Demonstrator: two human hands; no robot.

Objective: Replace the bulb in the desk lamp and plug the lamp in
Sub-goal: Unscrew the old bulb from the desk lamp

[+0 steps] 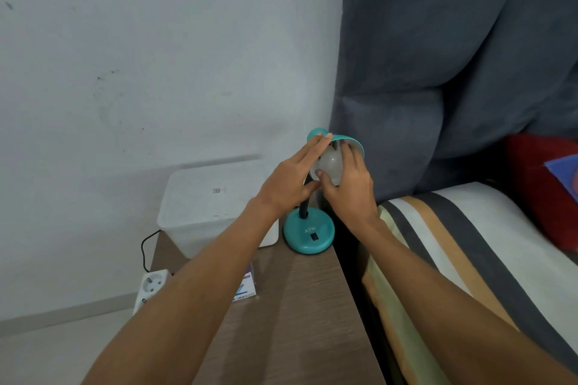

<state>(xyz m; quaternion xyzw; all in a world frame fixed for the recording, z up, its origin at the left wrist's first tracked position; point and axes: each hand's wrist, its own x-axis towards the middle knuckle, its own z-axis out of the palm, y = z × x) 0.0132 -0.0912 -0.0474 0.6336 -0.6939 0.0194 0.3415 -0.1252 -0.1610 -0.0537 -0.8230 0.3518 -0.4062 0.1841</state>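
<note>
Bulb [331, 162]: white and round, seated under the teal shade at about 12 o'clock from me, far end of the table; my right hand holds it.
Shade [350, 141]: teal, tilted so its opening faces down toward me; the bulb sits inside its mouth.
My right hand [350, 189]: wrapped around the bulb from 3 o'clock, fingers curled over its top and into the shade, thumb pressed on its front at 7 o'clock.
My left hand [289, 183]: lies against the shade and bulb from 9 o'clock, fingers stretched out flat toward the shade's back, thumb tucked below by the neck; steadying, not clenched.
Lamp base [308, 233]: teal disc with a black switch, standing at the table's far right corner, directly below the bulb.
Neck [304, 206]: black, rising from the base between my wrists.
Table [300, 306]: brown wood grain, running from me toward 12 o'clock.
White box [206, 206]: at 10 o'clock from the base, just beside it.
Small carton [247, 287]: partly under my left forearm.
Socket strip [151, 286]: white, at the table's left edge, 9 o'clock, black cable looping up behind it.
</note>
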